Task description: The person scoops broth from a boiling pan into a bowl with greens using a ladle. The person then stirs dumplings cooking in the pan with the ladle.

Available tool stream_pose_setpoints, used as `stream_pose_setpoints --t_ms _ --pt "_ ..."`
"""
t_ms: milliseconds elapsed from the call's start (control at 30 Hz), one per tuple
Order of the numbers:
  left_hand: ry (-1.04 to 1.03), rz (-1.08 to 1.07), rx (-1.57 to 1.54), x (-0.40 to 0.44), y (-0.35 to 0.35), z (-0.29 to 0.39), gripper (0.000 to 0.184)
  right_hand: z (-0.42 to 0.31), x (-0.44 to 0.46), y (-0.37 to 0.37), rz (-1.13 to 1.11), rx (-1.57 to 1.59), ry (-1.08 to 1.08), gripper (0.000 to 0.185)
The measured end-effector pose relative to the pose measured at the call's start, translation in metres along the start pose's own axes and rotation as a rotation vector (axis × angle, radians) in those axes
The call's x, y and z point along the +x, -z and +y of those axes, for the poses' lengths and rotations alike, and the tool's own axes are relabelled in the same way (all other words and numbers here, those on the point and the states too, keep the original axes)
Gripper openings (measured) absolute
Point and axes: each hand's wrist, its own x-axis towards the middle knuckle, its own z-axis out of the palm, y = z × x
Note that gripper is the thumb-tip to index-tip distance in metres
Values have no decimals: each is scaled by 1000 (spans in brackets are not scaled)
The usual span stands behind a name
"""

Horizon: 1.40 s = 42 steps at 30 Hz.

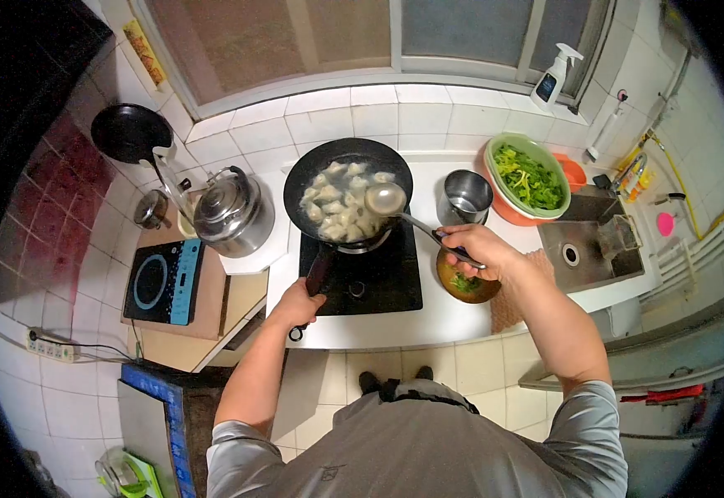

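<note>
My left hand [297, 304] is wrapped round the handle of a black wok [294, 184] on the black gas stove [391, 290]. Dumplings [330, 197] lie in liquid inside the wok. My right hand [480, 247] grips a metal ladle [418, 221] by its dark handle, and the ladle's bowl is over the dumplings at the wok's right side. Below my right hand stands a small brown bowl [488, 290] with chopped greens in it, partly hidden by the hand. Just beyond that hand is a steel pot [466, 191].
Leafy greens [532, 178] fill a green basin at the back right, beside the sink [582, 228]. A steel kettle [229, 212] stands left of the wok, with an induction cooker [161, 282] farther left. A spray bottle [553, 79] is on the window ledge.
</note>
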Motion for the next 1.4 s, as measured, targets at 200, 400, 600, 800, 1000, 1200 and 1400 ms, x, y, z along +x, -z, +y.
stream_pose_setpoints --t_ms 200,400,600,800,1000,1200,1400 --pt "1 2 -41 -6 1 6 40 0 -29 12 40 -13 37 45" --pt "-6 35 -56 0 -2 -4 41 16 -58 41 35 50 92 53" --pt "-20 16 -124 5 -2 -5 36 43 -97 66 147 33 53 52" --pt "-12 9 -120 1 -3 0 35 95 -113 96 224 59 -41 40" --pt "-13 3 -174 4 -5 -3 33 146 -104 114 321 -109 -74 34" --pt "2 -4 -178 6 -6 -5 30 157 -113 104 433 -453 8 46" --pt "14 -15 -159 1 -5 1 29 179 -120 108 619 -902 312 57"
